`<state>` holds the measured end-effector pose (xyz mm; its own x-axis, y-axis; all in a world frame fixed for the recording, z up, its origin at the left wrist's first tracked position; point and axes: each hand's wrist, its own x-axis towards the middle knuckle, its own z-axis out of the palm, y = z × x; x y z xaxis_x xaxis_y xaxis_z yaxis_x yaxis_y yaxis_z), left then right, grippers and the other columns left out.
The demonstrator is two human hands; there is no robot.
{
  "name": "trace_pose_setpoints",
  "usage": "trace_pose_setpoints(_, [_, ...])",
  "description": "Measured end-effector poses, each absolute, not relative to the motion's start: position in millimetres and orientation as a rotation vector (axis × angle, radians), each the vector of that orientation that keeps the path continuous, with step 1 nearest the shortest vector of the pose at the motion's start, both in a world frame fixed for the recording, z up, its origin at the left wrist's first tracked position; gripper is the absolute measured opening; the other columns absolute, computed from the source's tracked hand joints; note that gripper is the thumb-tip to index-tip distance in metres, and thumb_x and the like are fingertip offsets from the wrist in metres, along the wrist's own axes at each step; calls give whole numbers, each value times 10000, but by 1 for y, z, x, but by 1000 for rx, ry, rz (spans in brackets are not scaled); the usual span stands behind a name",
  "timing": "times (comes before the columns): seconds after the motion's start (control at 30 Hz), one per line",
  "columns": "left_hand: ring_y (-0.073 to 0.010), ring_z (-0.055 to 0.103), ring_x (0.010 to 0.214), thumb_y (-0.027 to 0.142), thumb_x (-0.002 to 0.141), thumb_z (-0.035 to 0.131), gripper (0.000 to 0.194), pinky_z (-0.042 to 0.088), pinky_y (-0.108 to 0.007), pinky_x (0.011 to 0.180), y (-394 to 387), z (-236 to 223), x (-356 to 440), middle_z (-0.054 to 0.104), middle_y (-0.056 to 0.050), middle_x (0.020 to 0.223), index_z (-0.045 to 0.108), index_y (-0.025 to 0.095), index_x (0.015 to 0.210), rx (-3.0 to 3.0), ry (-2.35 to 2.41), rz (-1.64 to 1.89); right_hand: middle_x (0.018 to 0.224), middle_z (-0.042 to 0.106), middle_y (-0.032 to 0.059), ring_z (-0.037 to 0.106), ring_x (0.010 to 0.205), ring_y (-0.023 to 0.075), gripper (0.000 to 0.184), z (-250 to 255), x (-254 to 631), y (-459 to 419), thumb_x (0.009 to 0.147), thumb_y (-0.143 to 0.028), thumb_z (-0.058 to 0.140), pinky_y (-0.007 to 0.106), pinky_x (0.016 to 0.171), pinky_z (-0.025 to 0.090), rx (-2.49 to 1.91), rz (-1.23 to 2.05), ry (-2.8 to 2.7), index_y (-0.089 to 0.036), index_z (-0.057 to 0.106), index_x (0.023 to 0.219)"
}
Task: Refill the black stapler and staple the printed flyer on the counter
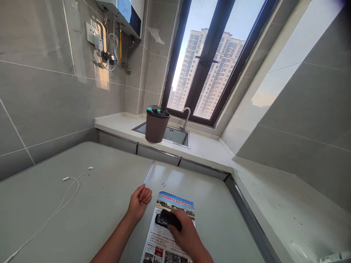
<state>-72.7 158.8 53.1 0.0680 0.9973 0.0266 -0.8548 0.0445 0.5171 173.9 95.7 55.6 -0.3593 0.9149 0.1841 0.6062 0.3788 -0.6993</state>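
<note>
A black stapler [168, 219] is gripped in my right hand [186, 232], over the upper part of a printed flyer [175, 201]. The flyer lies on the pale table [109, 204] and has a blue top, red lettering and small photos. My hand and the stapler hide part of its print. To the left of the flyer, my left hand [140, 199] is closed with curled fingers, close to the table's seam. Whatever it may hold is hidden. Just beyond the flyer's top edge lie small thin strips [163, 184], too small to make out.
A white cable [56, 210] runs along the table's left side. Beyond the table, a counter has a sink [178, 136] with a curved tap [187, 116]. A brown bin [156, 128] stands at the sink's front edge. A counter ledge [274, 190] borders the right.
</note>
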Motion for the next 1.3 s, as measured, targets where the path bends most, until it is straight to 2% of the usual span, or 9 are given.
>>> trace_pose_setpoints(0.2, [-105, 255, 431, 542, 940, 547, 624, 213, -285, 501, 156, 38, -47, 273, 59, 418, 426, 210, 426, 1040, 768, 1177, 1151, 719, 83, 663, 1083, 273, 367, 50, 243, 90, 816, -264, 717, 392, 971, 512, -1368, 637, -2049, -256, 676, 1180])
trace_pose_setpoints(0.3, [-140, 409, 502, 559, 990, 436, 617, 314, -292, 581, 148, 36, -35, 424, 20, 478, 590, 184, 524, 1484, 998, 1031, 1127, 733, 72, 677, 1062, 275, 373, 49, 257, 89, 791, -241, 737, 390, 946, 527, -1394, 603, -2015, -267, 691, 1160])
trace_pose_setpoints(0.5, [-235, 585, 1039, 214, 954, 491, 188, 422, -349, 907, 124, 55, -19, 666, -69, 1063, 677, 211, 982, 2078, 1139, 855, 1078, 742, 54, 691, 1025, 256, 320, 38, 258, 97, 807, -259, 749, 368, 925, 544, -1322, 560, -1901, -277, 702, 1123])
trace_pose_setpoints(0.63, [-269, 521, 1256, 150, 786, 698, 496, 347, -409, 1062, 117, 61, -13, 608, -50, 1358, 610, 285, 1255, 2259, 1120, 694, 1084, 734, 60, 681, 1035, 256, 276, 36, 257, 99, 828, -255, 727, 365, 913, 548, -1268, 588, -1880, -273, 695, 1101])
trace_pose_setpoints(0.87, [-260, 564, 1154, 194, 727, 817, 436, 352, -412, 999, 119, 53, -2, 654, -14, 1233, 665, 292, 1124, 2295, 1236, 593, 1107, 721, 68, 662, 1049, 260, 283, 43, 249, 101, 823, -213, 692, 384, 941, 535, -1251, 736, -1896, -274, 694, 1099])
trace_pose_setpoints(1.03, [-253, 558, 1146, 210, 729, 831, 353, 329, -411, 978, 119, 51, 0, 661, -4, 1154, 663, 277, 1032, 2319, 1250, 611, 1240, 684, 94, 593, 1200, 298, 339, 55, 266, 105, 861, -425, 702, 461, 1083, 444, -1222, 684, -1821, -281, 711, 1167])
trace_pose_setpoints(1.1, [-241, 559, 1128, 188, 730, 825, 341, 327, -402, 977, 119, 51, -1, 661, -1, 1138, 671, 282, 1020, 2317, 1232, 623, 1222, 693, 110, 644, 1097, 284, 318, 55, 280, 105, 900, -483, 633, 423, 983, 506, -1270, 747, -1671, -254, 744, 1091])
trace_pose_setpoints(1.17, [-237, 561, 1111, 184, 726, 829, 327, 331, -395, 972, 119, 50, -2, 662, -3, 1125, 684, 284, 1000, 2314, 1212, 625, 1085, 734, 110, 689, 798, 223, 348, 51, 290, 104, 874, -510, 628, 341, 732, 556, -1300, 949, -1519, -218, 765, 1007])
trace_pose_setpoints(1.3, [-242, 570, 1050, 217, 715, 848, 264, 364, -379, 910, 122, 46, -2, 674, -13, 1087, 710, 275, 933, 2313, 1208, 600, 546, 640, -9, 498, 357, 126, 512, 41, 291, 101, 800, -492, 636, 230, 398, 369, -1299, 1499, -1210, -164, 714, 1187])
